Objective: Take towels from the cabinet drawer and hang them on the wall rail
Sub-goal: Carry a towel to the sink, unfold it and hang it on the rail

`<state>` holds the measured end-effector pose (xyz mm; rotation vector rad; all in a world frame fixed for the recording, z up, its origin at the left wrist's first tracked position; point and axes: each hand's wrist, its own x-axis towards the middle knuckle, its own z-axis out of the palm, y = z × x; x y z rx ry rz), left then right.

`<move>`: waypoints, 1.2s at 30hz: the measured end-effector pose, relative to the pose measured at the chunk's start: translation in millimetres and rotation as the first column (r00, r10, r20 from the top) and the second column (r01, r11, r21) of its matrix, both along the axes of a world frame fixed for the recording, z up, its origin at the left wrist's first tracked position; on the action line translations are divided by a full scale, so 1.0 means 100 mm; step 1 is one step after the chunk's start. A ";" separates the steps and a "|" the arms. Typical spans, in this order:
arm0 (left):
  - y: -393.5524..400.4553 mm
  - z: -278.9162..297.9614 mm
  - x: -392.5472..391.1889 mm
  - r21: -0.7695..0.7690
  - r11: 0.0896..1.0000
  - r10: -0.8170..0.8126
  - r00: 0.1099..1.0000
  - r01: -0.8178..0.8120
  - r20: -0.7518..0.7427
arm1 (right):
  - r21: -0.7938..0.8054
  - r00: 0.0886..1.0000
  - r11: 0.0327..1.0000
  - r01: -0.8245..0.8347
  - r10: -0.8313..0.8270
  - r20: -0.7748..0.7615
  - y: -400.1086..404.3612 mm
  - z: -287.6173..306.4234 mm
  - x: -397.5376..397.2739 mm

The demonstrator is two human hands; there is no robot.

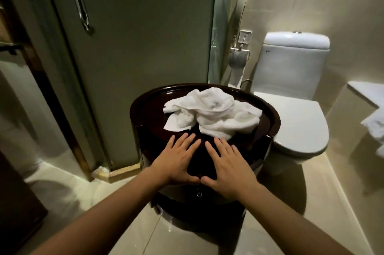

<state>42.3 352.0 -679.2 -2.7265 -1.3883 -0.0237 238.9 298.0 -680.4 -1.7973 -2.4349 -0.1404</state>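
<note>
A round dark-brown cabinet (145, 107) stands in front of me on the bathroom floor. Crumpled white towels (212, 112) lie in a heap on its glossy top. My left hand (178, 161) and my right hand (228, 165) rest flat, palms down, on the near edge of the top, fingers spread, thumbs almost touching. Neither hand holds anything and neither touches the towels. A small round drawer knob (199, 194) shows on the cabinet front just below my hands. No wall rail for towels is clearly in view.
A frosted glass shower door (135, 26) with a metal handle (82, 9) stands behind the cabinet on the left. A white toilet (295, 109) sits to the right, a paper holder (239, 57) beside it. Another white towel (374, 128) shows at the right edge.
</note>
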 end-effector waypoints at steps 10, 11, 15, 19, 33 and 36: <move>0.17 0.01 0.20 0.171 0.982 0.081 0.997 -0.077 -0.017 | 0.107 0.997 0.993 0.041 -0.047 0.060 0.31 -0.06 -0.05; 0.17 0.00 0.22 0.190 0.978 0.095 0.995 -0.089 -0.022 | 0.116 0.996 0.992 0.054 -0.062 0.066 0.32 -0.09 -0.05; 0.16 -0.05 0.28 0.223 0.968 0.129 0.991 -0.118 -0.035 | 0.182 0.994 0.979 0.091 -0.099 0.035 0.34 -0.15 -0.06; 0.16 -0.08 0.30 0.247 0.961 0.141 0.990 -0.129 -0.031 | 0.220 0.993 0.970 0.105 -0.113 0.024 0.33 -0.16 -0.09; 0.14 -0.05 0.29 0.205 0.969 0.137 0.990 -0.137 0.015 | 0.179 0.987 0.971 0.157 -0.157 -0.013 0.28 -0.12 -0.18; 0.14 0.07 0.29 0.116 0.985 0.123 0.990 -0.129 0.063 | 0.126 0.993 0.985 0.120 -0.117 -0.029 0.25 0.02 -0.17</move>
